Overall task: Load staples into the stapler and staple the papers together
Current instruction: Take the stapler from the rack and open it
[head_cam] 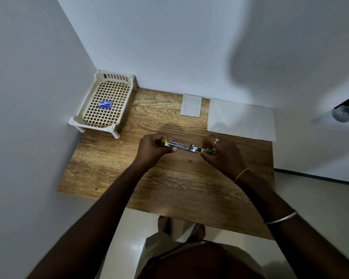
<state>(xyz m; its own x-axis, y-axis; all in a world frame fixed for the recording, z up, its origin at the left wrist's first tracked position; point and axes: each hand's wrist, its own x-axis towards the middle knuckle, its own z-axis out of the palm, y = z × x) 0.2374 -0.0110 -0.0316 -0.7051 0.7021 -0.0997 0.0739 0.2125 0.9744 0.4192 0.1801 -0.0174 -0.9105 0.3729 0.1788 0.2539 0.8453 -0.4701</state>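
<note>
Head view, left to right. Basket [83,109] at 10 o'clock, blue staple box [104,104] inside, kept clear of work zone. Left hand [152,150] pinches yellow-tipped end of stapler [184,148], held above table [113,164] centre, apparently hinged open for loading. Right hand [220,153] pinches opposite end, steadying it. Small sheet [190,105] at 12 o'clock, papers [242,119] at 1 o'clock, staged for stapling.

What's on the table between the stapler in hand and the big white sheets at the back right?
Nothing: the head view shows bare wooden table between the stapler and the white sheets.
</note>
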